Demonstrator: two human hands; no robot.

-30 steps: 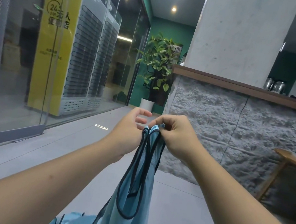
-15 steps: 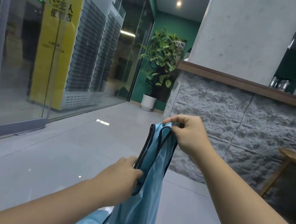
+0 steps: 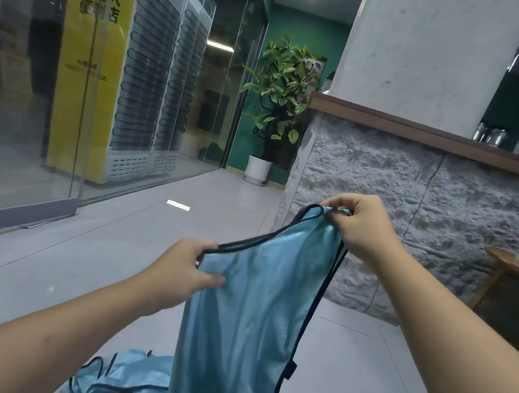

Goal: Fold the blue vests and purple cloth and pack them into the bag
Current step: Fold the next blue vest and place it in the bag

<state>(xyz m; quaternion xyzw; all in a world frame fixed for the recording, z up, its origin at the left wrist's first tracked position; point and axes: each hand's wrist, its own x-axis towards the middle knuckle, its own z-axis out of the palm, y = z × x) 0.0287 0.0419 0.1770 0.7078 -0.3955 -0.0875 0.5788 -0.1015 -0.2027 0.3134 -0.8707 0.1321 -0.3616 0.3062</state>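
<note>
Digits "24" on yellow panel [image 3: 91, 63]

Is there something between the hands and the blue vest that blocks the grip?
Nothing visible does. The left hand grips the blue vest at its side edge, and the right hand pinches its top.

Shiny, smooth blue cloth vest [image 3: 247, 312]; rough stone wall [image 3: 419, 200]; wooden ledge [image 3: 428, 137].

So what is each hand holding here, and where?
Both hold one blue vest: the right hand pinches its top straps, the left hand grips its side edge lower down.
</note>
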